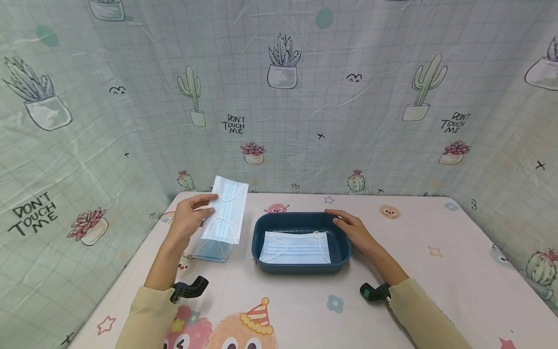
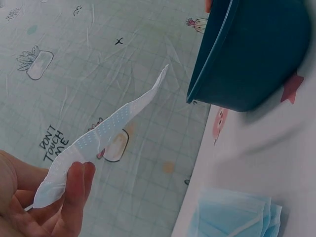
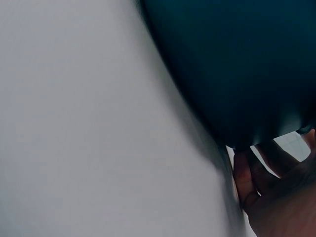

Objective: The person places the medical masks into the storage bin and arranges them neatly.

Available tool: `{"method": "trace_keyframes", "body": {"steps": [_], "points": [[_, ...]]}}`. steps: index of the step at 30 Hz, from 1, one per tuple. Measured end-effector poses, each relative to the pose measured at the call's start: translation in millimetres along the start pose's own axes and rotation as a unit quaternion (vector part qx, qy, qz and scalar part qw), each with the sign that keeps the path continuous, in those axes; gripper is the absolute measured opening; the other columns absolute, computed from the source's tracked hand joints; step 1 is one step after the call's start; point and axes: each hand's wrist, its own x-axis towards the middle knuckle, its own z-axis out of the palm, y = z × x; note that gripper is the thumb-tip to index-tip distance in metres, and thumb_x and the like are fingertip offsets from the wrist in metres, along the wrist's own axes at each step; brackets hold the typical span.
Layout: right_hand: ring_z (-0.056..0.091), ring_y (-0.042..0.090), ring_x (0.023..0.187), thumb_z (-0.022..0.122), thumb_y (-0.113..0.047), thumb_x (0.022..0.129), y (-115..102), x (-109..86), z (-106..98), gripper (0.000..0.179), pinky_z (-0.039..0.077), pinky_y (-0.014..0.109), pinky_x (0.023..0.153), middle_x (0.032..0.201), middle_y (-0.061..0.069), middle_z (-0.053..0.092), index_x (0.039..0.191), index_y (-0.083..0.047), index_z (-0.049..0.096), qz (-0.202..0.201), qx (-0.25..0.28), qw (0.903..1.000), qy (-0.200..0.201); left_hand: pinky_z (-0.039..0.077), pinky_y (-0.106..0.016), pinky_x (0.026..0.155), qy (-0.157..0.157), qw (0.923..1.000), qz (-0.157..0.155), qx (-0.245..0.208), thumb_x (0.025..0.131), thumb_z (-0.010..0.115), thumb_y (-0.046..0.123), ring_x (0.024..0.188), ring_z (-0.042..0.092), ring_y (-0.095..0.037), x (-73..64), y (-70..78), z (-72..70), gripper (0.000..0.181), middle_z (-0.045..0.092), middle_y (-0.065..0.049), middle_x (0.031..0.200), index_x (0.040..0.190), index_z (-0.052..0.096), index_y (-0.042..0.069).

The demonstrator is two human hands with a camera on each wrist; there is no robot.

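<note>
My left hand [image 1: 186, 218] pinches a light blue face mask [image 1: 228, 208] by its left edge, thumb on one face and fingers on the other. The mask is raised above the table, left of a dark blue plastic bin [image 1: 301, 268], its ear loops facing me. In the left wrist view, the held mask [image 2: 98, 136] is seen edge-on and slightly bent. Beneath it on the table lie several more face masks [image 2: 232, 215], overlapping. Another face mask [image 1: 296, 248] lies flat inside the bin. My right hand [image 1: 355, 232] grips the bin's far right corner, fingers against the outer wall.
Bin and masks share a table [image 1: 305, 315] covered with a white cartoon-print cloth. A cactus-print curtain [image 1: 314, 106] hangs behind the table and along both sides.
</note>
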Motion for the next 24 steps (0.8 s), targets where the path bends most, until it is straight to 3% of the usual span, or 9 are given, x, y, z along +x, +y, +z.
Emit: {"method": "trace_keyframes", "body": {"steps": [10, 17, 24], "points": [[0.032, 0.036, 0.156, 0.048, -0.023, 0.11, 1.2, 0.6, 0.9, 0.042, 0.023, 0.061, 0.127, 0.16, 0.013, 0.048, 0.15, -0.013, 0.054, 0.004, -0.002, 1.0, 0.0, 0.047, -0.02, 0.073, -0.015, 0.9998, 0.015, -0.006, 0.099, 0.061, 0.003, 0.112, 0.053, -0.024, -4.3, 6.9, 13.4, 0.042, 0.056, -0.017, 0.148, 0.14, 0.064, 0.01], [0.031, 0.036, 0.156, 0.048, -0.023, 0.11, -1.4, -0.4, 0.0, 0.041, 0.022, 0.062, 0.127, 0.16, 0.013, 0.048, 0.15, -0.013, 0.054, 0.01, -0.007, 0.9999, 0.003, 0.052, -0.013, 0.078, -0.025, 0.9993, 0.026, -0.005, 0.099, 0.061, 0.001, 0.116, 0.065, -0.03, -4.1, 8.1, 27.3, 0.04, 0.057, -0.017, 0.147, 0.138, 0.066, 0.009], [0.032, 0.036, 0.156, 0.048, -0.022, 0.11, -0.3, -0.5, -0.3, 0.041, 0.023, 0.061, 0.127, 0.16, 0.013, 0.049, 0.149, -0.012, 0.055, 0.004, 0.001, 1.0, 0.001, 0.055, -0.018, 0.082, -0.033, 0.9991, 0.024, -0.009, 0.099, 0.062, 0.002, 0.116, 0.067, -0.032, -5.3, 11.1, 45.3, 0.039, 0.059, -0.016, 0.146, 0.136, 0.068, 0.011]]}}
